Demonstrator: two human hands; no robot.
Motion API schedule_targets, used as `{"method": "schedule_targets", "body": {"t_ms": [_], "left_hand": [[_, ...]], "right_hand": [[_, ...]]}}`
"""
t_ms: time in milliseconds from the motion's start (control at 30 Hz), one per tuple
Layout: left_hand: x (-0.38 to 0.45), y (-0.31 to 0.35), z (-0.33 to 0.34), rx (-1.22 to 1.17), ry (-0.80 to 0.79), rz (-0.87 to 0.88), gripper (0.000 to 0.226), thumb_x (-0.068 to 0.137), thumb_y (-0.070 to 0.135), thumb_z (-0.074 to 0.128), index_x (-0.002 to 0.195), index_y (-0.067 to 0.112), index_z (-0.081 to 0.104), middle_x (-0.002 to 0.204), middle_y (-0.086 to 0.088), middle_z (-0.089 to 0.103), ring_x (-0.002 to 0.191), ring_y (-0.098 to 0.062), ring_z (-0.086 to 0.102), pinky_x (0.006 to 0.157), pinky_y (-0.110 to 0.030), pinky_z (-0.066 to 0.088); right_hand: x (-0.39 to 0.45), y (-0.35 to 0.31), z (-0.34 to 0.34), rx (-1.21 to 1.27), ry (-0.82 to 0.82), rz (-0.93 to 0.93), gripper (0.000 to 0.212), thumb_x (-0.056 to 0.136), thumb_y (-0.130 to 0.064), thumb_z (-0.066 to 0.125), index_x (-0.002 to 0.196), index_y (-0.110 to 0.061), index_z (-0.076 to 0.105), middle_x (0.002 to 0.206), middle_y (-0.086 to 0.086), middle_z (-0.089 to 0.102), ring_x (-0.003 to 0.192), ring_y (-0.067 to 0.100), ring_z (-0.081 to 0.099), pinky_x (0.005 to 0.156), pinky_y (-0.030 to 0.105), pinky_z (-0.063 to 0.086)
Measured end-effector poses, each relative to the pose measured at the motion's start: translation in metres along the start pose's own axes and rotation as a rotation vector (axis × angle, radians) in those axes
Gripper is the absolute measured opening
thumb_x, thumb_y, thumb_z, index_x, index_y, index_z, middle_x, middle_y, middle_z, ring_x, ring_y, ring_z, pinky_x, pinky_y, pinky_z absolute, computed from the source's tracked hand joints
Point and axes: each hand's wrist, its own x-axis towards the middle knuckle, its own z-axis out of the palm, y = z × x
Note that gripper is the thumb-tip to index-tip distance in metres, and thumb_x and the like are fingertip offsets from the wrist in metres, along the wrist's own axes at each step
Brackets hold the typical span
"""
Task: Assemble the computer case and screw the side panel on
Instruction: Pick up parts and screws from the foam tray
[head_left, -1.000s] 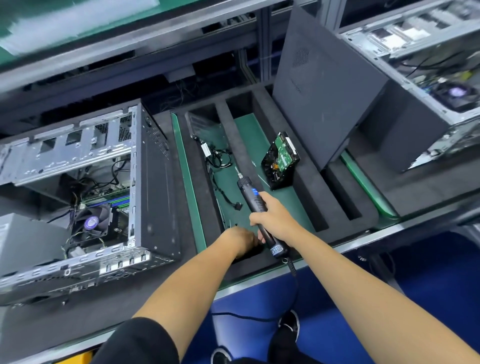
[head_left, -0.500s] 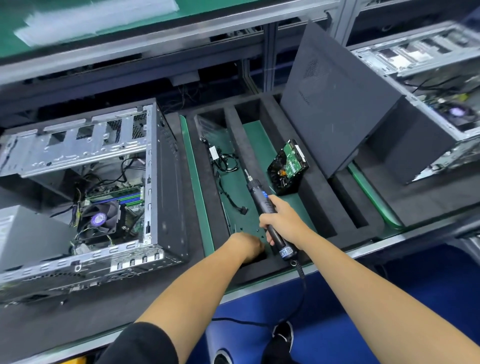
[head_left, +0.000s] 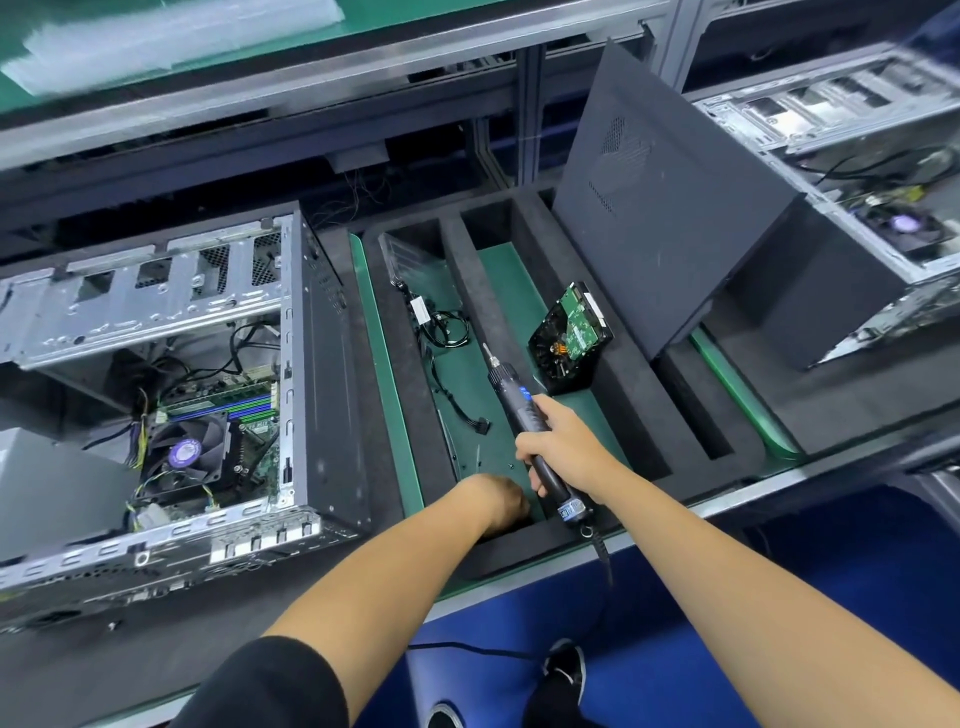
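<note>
An open computer case lies on its side at the left, its fan and motherboard showing. A dark side panel leans upright in the black foam tray, at its right. My right hand grips an electric screwdriver, its bit pointing away over the tray. My left hand reaches down into the tray's near slot, where small screws lie; its fingers are hidden, so what it holds is unclear.
A hard drive stands tilted in the tray's middle slot. Loose cables lie in the left slot. A second open case sits at the far right. The screwdriver's cord hangs over the bench edge.
The view has shifted, so everything sits slightly further right in frame. Both hands stay where they were relative to the tray, the left one deep in the slot.
</note>
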Motion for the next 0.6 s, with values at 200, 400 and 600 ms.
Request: {"method": "schedule_targets", "body": {"t_ms": [200,400,600], "left_hand": [[0.002,-0.003,0.001,-0.13,-0.047,-0.046,0.044,0.092,0.0,0.048,0.135,0.008,0.044,0.134,-0.01,0.048,0.12,-0.029,0.049,0.093,-0.036,0.043],[-0.005,-0.024,-0.009,-0.41,0.119,-0.157,0.044,0.085,0.001,0.051,0.128,0.009,0.048,0.124,-0.011,0.054,0.106,-0.028,0.056,0.087,-0.034,0.049],[-0.01,-0.053,-0.022,-0.6,0.295,-0.276,0.018,0.083,0.008,0.055,0.101,0.004,0.056,0.102,-0.014,0.062,0.082,-0.029,0.059,0.07,-0.034,0.051]], "right_hand": [[0.0,0.0,-0.002,0.003,-0.01,0.001,0.031,0.074,-0.005,0.062,0.102,-0.015,0.052,0.067,0.007,0.053,0.046,0.029,0.053,0.045,0.034,0.05],[0.0,0.0,-0.001,0.021,-0.006,0.001,0.03,0.076,-0.003,0.062,0.102,-0.015,0.051,0.064,0.007,0.055,0.045,0.028,0.052,0.044,0.033,0.048],[0.002,0.0,0.0,0.033,0.011,0.018,0.029,0.075,-0.002,0.062,0.101,-0.011,0.05,0.063,0.007,0.055,0.045,0.028,0.053,0.043,0.032,0.047]]}}
